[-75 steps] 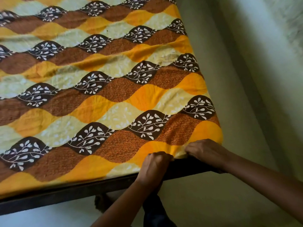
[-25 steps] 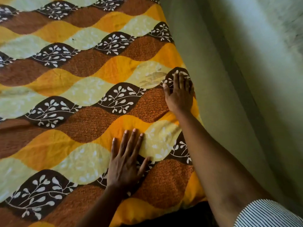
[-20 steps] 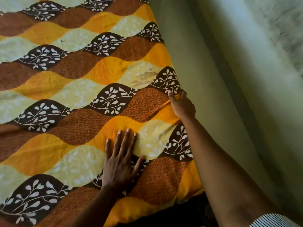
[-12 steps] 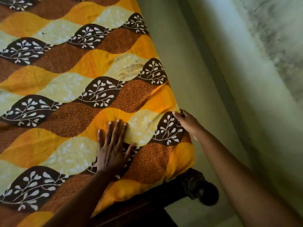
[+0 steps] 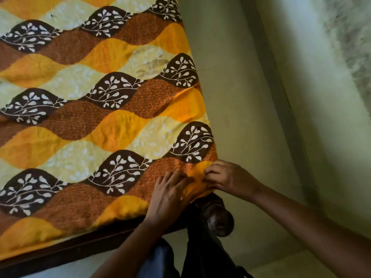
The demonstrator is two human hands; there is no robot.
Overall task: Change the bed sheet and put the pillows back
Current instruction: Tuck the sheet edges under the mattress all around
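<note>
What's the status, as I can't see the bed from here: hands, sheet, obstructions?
Left hand flat on the sheet at the near corner. Right hand pinching the corner fabric. Bedpost knob just below that corner. No pillows in view.

1. Bed frame rail (image 5: 66,255): dark wood, is running diagonally across the lower left.
2. Post knob (image 5: 218,219): rounded, dark and glossy, is standing at the frame's corner and catching a faint highlight.
3. Wall (image 5: 230,97): pale green, is filling the right half of the view.
4. Darker band (image 5: 281,97): is running down the wall at a slant.
5. Mottled grey patch (image 5: 351,37): blurred, is spreading over the wall's upper right corner.
6. Dark cloth (image 5: 204,257): is hanging below the knob; what it belongs to cannot be told.
</note>
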